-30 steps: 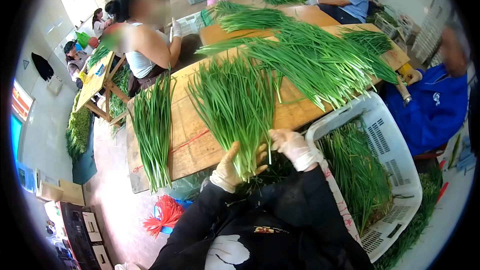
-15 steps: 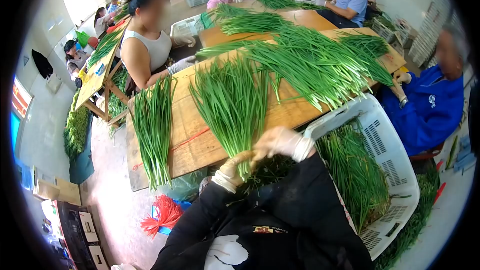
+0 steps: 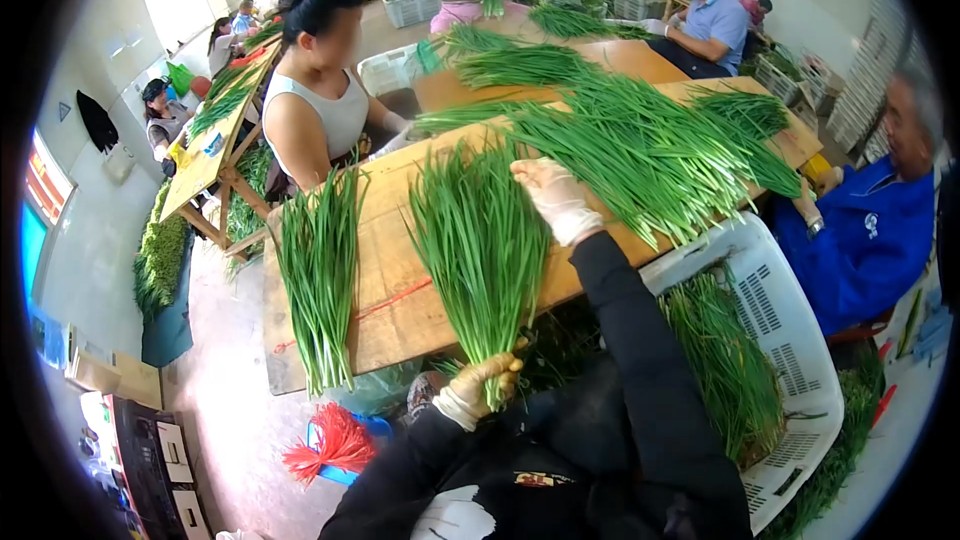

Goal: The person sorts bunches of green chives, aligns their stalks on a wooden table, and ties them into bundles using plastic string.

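Head view: your left hand (image 3: pixel 487 382) is clenched around the cut ends of a bunch of chives (image 3: pixel 482 240), which fans out across the wooden table (image 3: pixel 395 300) from its near edge. Your right hand (image 3: pixel 553 196) reaches forward, palm down, resting on the bunch's far leaf tips; whether its fingers grip any leaves cannot be told. A second bunch (image 3: pixel 320 270) lies to the left; a white crate (image 3: pixel 790 340) stands right.

The chives (image 3: pixel 480 240) are bright green. The table (image 3: pixel 400 300) is light brown wood. The basket (image 3: pixel 790 330) is white. Both gloves are pale cream, and the sleeves are black.
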A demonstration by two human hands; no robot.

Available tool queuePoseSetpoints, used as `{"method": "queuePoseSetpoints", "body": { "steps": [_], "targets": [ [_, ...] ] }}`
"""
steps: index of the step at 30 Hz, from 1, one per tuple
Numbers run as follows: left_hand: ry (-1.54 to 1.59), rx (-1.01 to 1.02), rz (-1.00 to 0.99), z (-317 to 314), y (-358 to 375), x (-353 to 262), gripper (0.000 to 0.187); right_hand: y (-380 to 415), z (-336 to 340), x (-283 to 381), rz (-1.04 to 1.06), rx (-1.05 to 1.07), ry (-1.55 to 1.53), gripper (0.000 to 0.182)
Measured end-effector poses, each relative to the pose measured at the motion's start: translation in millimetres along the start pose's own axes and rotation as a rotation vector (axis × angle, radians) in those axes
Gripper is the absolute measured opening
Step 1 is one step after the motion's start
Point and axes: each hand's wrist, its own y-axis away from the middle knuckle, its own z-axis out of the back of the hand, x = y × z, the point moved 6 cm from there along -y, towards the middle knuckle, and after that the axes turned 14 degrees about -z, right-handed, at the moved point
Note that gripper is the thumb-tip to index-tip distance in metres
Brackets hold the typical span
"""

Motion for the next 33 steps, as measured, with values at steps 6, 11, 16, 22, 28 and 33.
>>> {"method": "queuePoseSetpoints", "body": {
  "steps": [6,11,16,22,28,33],
  "targets": [
    [-0.026,-0.038,0.063,9,14,11,0.049,-35,-76,5,-0.083,0.183,0.654,0.055],
    [-0.013,-0.031,0.081,10,34,11,0.048,-66,-83,-27,-0.183,0.022,0.67,0.022],
    [0.115,-0.003,0.107,8,46,-2,0.044,-92,55,-23,-0.203,-0.32,-0.573,0.016],
    [0.256,0.144,-0.008,-44,23,-70,0.025,35,156,23,-0.28,0.151,-0.654,0.017],
    [0.121,0.266,-0.024,-100,-28,-113,0.016,232,60,-49,-0.293,0.932,0.277,0.03],
    [-0.171,-0.011,-0.12,-69,-87,-104,0.016,194,58,-11,-0.324,0.313,0.037,0.03]
  ]
}}
